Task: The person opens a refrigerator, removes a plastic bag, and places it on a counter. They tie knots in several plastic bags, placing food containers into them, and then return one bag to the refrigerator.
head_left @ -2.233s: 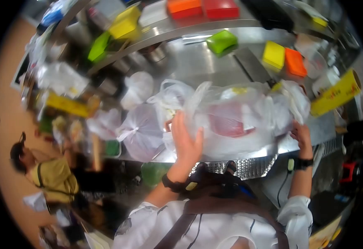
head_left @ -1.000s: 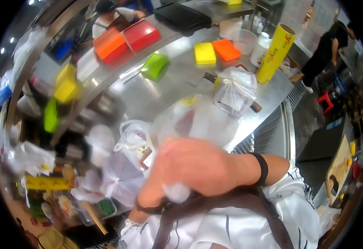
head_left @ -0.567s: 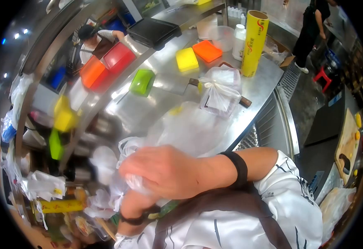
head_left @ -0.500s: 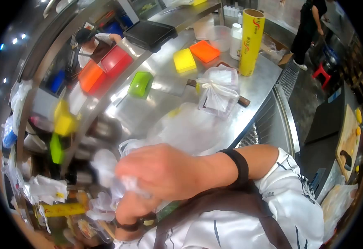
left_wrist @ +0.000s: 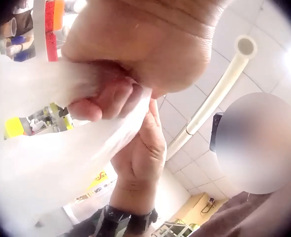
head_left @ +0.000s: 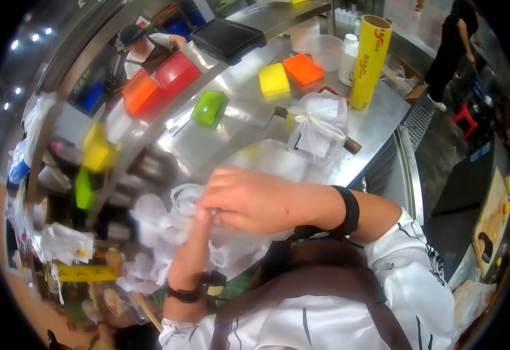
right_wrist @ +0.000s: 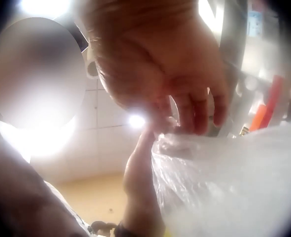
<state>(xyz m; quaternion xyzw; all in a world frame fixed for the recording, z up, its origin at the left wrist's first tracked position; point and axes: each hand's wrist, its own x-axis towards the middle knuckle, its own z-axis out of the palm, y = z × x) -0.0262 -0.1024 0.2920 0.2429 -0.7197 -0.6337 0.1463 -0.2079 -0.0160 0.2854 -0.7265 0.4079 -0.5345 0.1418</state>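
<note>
Both hands meet at the gathered top of a thin, translucent plastic bag [right_wrist: 234, 173]. The left hand [left_wrist: 145, 44] curls its fingers round the twisted white plastic, which spreads away below them. Close against it, the right hand [head_left: 249, 198] pinches the plastic with bent fingers, as the right wrist view shows. In the head view the right hand covers most of the left, leaving a thumb and forearm visible. The rest of the bag lies over the counter behind the hands, partly hidden by them.
A tied bag holding a clear box [head_left: 316, 131] stands on the steel counter [head_left: 377, 125], near a yellow cling-film roll [head_left: 371, 64]. Green [head_left: 209, 108], yellow [head_left: 274, 80] and orange [head_left: 303, 69] containers sit behind. Other white bags crowd the left. Another person [head_left: 144, 49] is across the counter.
From apart on either side of the bags, the hands have come together at one bag's top, right over left. The gathered plastic shifts slightly between them. The head view has turned rightward.
</note>
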